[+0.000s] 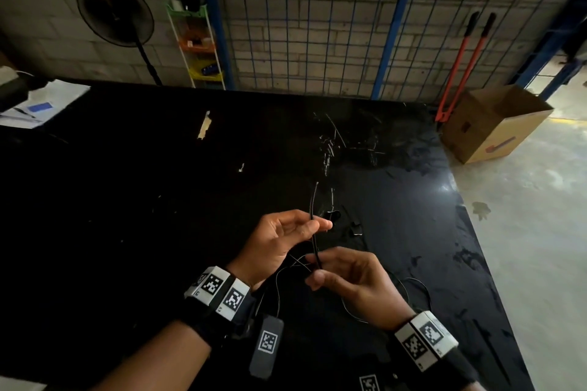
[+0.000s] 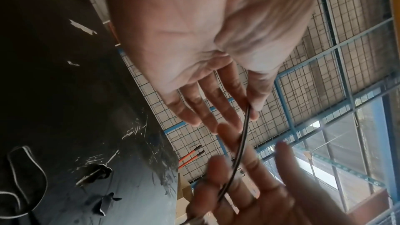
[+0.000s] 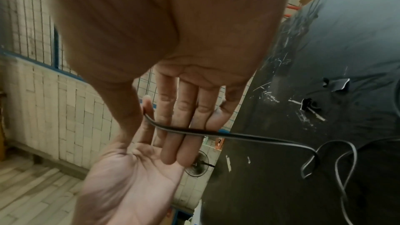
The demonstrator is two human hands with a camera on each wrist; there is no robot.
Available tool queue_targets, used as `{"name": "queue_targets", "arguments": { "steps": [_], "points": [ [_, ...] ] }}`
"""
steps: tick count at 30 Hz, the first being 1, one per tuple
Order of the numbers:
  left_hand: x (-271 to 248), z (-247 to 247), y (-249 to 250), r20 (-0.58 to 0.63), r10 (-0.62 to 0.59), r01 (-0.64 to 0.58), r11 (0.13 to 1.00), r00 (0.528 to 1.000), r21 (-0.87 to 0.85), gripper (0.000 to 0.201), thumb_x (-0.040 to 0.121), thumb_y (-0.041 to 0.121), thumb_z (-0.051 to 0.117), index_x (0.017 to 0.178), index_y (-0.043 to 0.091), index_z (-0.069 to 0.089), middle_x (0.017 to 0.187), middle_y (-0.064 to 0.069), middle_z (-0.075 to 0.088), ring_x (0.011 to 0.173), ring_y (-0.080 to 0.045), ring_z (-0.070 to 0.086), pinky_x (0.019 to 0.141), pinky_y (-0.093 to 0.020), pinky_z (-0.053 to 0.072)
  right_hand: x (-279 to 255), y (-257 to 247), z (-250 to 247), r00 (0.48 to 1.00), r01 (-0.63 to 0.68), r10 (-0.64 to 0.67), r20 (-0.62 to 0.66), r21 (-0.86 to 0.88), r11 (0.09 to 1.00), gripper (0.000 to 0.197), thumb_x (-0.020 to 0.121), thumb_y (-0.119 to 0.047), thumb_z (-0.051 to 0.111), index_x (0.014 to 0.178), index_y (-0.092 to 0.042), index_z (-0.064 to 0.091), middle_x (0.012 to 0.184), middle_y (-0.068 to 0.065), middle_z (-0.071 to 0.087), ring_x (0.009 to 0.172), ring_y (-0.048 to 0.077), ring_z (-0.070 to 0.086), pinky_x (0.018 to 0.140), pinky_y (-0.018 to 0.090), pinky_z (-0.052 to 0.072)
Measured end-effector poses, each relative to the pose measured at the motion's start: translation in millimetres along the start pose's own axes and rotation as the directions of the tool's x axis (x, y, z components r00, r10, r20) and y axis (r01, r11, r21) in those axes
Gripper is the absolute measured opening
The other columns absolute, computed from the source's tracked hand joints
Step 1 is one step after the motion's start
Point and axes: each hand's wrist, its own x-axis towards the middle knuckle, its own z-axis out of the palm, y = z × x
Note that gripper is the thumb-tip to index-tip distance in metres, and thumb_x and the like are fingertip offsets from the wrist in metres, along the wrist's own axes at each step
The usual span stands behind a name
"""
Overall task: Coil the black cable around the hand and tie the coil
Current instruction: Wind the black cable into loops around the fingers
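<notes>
Both hands meet above the black counter (image 1: pixel 158 200), each pinching the cable (image 1: pixel 314 232). From the head view, the left hand (image 1: pixel 279 241) clamps it between thumb and forefinger, with a short end rising toward 12 o'clock; the right hand (image 1: pixel 352 279), just below at 5 o'clock, nips the same strand. Only the right wrist view shows the cable (image 3: pixel 249 136) crossing that hand's fingers (image 3: pixel 184 114) and trailing toward 3 o'clock into loose loops on the counter (image 3: pixel 346 40). The left wrist view alone shows the strand (image 2: pixel 242 143) taut between the left hand (image 2: pixel 205 49) and the right hand (image 2: pixel 249 186); the lower grip is blurred there, probably a pinch.
</notes>
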Motion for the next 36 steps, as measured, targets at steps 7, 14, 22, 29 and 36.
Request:
{"name": "queue_targets", "arguments": {
  "steps": [7, 14, 22, 29, 36],
  "points": [
    [-3, 8, 10, 0.048, 0.003, 0.0, 0.999, 0.999, -0.054, 0.033, 0.104, 0.027, 0.049, 0.119, 0.013, 0.075, 0.128, -0.009, 0.075, 0.128, -0.024, 0.066, 0.114, -0.045, 0.043, 10, -4, 7, 0.994, 0.104, -0.103, -0.042, 0.018, 0.994, 0.017, 0.098, -0.007, 0.064, 0.108, 0.003, 0.073, 0.073, 0.006, 0.073, 0.071, 0.018, 0.069, 0.077, 0.027, 0.056],
    [-2, 14, 19, 0.104, -0.001, 0.01, 0.997, 0.995, -0.082, 0.045, 0.109, 0.03, 0.035, 0.141, 0.011, 0.061, 0.141, -0.011, 0.067, 0.137, -0.025, 0.059, 0.119, -0.046, 0.038, 11, -3, 10, 0.983, 0.153, -0.137, -0.12, 0.142, 0.978, 0.018, 0.098, -0.008, 0.062, 0.107, 0.003, 0.072, 0.072, 0.016, 0.07, 0.068, 0.024, 0.066, 0.076, 0.03, 0.055],
    [1, 17, 24, 0.107, 0.0, 0.009, 0.997, 0.994, -0.076, 0.041, 0.11, 0.025, 0.039, 0.142, 0.01, 0.06, 0.142, -0.012, 0.066, 0.137, -0.027, 0.059, 0.118, -0.055, 0.04, 11, -5, 9, 0.983, 0.159, -0.141, -0.117, 0.16, 0.974, 0.021, 0.099, -0.005, 0.06, 0.111, 0.01, 0.068, 0.069, 0.014, 0.068, 0.063, 0.022, 0.063, 0.071, 0.029, 0.055],
    [3, 16, 27, 0.126, -0.015, 0.031, 0.992, 0.992, -0.121, 0.04, 0.107, 0.025, 0.044, 0.139, 0.006, 0.061, 0.141, -0.016, 0.066, 0.136, -0.03, 0.06, 0.113, -0.059, 0.045, 12, -11, 10, 0.981, 0.152, -0.13, -0.142, 0.161, 0.975, 0.026, 0.097, -0.011, 0.065, 0.109, 0.012, 0.066, 0.067, 0.013, 0.067, 0.057, 0.023, 0.059, 0.06, 0.03, 0.052],
    [12, 0, 40, 0.071, -0.06, 0.089, 0.846, 0.996, -0.525, 0.041, 0.105, 0.038, 0.04, 0.138, 0.026, 0.062, 0.148, -0.015, 0.061, 0.139, -0.034, 0.057, 0.105, -0.08, 0.034, 10, -17, 4, 0.972, 0.175, -0.155, -0.175, 0.109, 0.978, 0.028, 0.099, -0.014, 0.059, 0.12, -0.005, 0.076, 0.062, 0.009, 0.067, 0.046, 0.017, 0.049, 0.048, 0.021, 0.042]
  ]
}}
